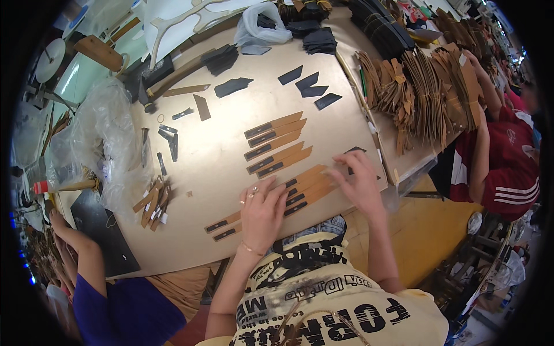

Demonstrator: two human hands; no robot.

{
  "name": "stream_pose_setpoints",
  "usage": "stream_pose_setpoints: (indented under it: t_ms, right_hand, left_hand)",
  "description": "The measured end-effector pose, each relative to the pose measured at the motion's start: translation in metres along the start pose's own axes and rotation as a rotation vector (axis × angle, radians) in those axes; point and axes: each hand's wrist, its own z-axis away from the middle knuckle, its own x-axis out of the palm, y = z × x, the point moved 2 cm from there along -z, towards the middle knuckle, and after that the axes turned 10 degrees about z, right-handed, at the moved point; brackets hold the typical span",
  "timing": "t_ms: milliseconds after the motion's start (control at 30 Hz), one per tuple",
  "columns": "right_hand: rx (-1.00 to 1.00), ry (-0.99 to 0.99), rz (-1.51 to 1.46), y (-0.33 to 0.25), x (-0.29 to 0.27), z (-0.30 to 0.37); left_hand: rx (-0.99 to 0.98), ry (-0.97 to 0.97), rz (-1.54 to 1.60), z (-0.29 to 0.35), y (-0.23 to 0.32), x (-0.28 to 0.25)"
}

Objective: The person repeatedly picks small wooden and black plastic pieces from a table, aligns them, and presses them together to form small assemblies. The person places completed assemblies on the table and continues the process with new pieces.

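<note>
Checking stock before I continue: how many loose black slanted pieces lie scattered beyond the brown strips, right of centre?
4: the leftmost piece, the upper middle piece, the lower middle piece close below it, and the rightmost piece. Any underneath would be hidden.

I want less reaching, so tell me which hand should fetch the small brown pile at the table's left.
Probably the left hand: it lies nearer the pile; the right hand is farther across.

Workshop, bundled brown strips [424, 86], wooden-handled hammer [180, 78], co-workers [511, 167] alongside
</note>
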Motion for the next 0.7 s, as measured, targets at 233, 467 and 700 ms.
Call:
stream_pose_setpoints:
  t_ms: [233, 467, 700]
  right_hand:
    - [-0.143, -0.088, 0.088, -0.017, 0.017, -0.014]
    - [-0.213, -0.032, 0.085, -0.02, 0.019, -0.009]
    - [-0.542, 0.124, -0.018, -0.042, -0.011, 0.004]
  left_hand:
    - [-0.007, 0.023, -0.08, 0.001, -0.011, 0.02]
    - [-0.013, 0.03, -0.072, 0.001, -0.008, 0.018]
    - [0.035, -0.015, 0.372, -0.023, 0.017, -0.026]
